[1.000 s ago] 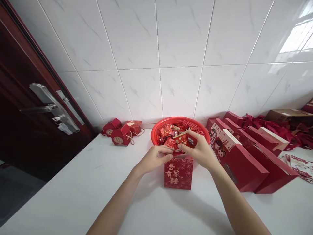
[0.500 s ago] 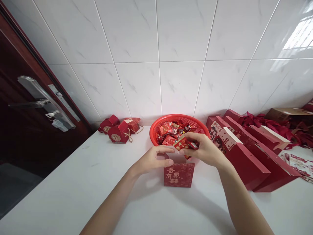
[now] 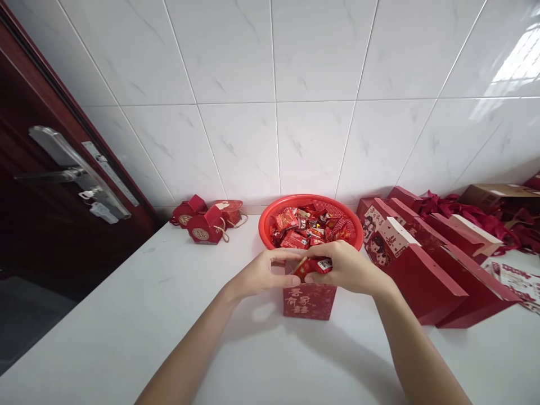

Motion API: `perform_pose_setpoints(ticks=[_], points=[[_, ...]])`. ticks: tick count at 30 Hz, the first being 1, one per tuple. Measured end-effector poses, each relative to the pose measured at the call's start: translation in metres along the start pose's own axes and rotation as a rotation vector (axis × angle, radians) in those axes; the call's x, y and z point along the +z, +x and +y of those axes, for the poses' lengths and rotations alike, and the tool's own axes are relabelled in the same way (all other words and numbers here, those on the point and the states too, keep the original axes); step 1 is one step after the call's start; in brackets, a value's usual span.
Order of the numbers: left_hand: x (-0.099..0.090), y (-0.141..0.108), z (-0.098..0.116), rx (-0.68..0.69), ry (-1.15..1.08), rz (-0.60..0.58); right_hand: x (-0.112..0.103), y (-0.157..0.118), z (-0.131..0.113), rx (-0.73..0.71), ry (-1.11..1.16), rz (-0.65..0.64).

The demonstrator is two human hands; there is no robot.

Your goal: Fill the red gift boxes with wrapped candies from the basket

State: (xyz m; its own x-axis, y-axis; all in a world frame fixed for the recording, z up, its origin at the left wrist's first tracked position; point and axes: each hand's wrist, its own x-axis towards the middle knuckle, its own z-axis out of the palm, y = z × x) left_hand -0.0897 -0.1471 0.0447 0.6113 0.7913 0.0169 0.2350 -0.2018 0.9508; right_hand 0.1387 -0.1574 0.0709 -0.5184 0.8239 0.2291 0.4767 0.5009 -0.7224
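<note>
A small red box with pale characters on its front stands on the white table, its top open. My left hand grips the box at its upper left edge, thumb in front and fingers behind. Over the opening, my right hand is closed on wrapped candies, which sit low at the box mouth. Right behind is a red plastic basket holding several wrapped candies. The inside of the box is mostly hidden by my hands.
Small red boxes with cord handles stand at the back left, near a dark door. Several larger red boxes lean in a group on the right, with red ribbon behind. A tiled wall closes off the back.
My right hand has moved down toward the box, bringing the candies from above to its mouth. My left hand has stayed at the box's left edge.
</note>
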Motion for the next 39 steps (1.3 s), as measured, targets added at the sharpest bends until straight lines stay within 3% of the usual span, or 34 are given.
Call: perform_pose_setpoints(ticks=[6,10,14,29,34,39], points=[[-0.001,-0.001,-0.004,-0.056,0.020,0.045,-0.003,0.000,0.000,0.077,0.268,0.207],[-0.001,-0.001,-0.005,-0.091,0.030,0.069,-0.009,-0.002,-0.002,0.197,0.685,0.067],[0.001,-0.001,0.000,-0.041,0.002,0.022,-0.011,0.000,-0.001,0.163,0.849,0.041],[0.002,-0.001,-0.001,0.030,0.001,0.020,-0.002,0.004,0.006,0.107,0.684,0.137],[0.005,-0.001,-0.003,0.137,0.101,0.162,-0.001,0.004,0.003,0.014,0.569,0.206],[0.012,-0.003,0.000,0.202,0.019,0.349,0.000,0.002,-0.002,-0.098,0.494,0.214]])
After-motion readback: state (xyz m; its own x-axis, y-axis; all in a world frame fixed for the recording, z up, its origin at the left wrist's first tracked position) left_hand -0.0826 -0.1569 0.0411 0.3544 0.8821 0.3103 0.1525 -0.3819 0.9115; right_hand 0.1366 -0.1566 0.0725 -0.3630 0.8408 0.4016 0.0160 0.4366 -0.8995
